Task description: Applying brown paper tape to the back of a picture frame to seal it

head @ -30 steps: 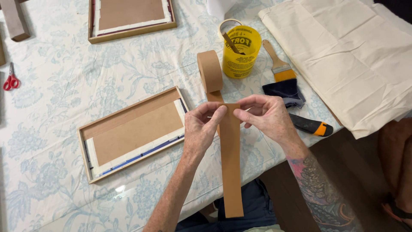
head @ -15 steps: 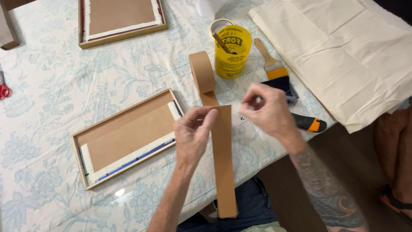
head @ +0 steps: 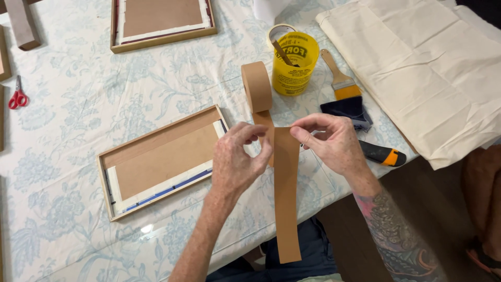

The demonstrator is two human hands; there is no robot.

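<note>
A long strip of brown paper tape (head: 286,198) hangs down over the table's near edge. My right hand (head: 334,143) pinches its top right corner. My left hand (head: 237,162) has finger and thumb curled by the strip's top left edge, where a narrow band leads up to the brown tape roll (head: 257,89) standing on the table. Just left of my hands lies a wooden picture frame (head: 159,159), face down, with a brown backing board.
A yellow tub (head: 295,62) with a stick in it, a paintbrush (head: 342,86), a black and orange utility knife (head: 382,154) and folded cream cloth (head: 417,73) lie at the right. A second frame (head: 159,18) is at the back, red scissors (head: 18,96) far left.
The strip now hangs free of the roll's band, held mainly by my right hand. My left fingers have loosened from the top edge. The view has shifted slightly.
</note>
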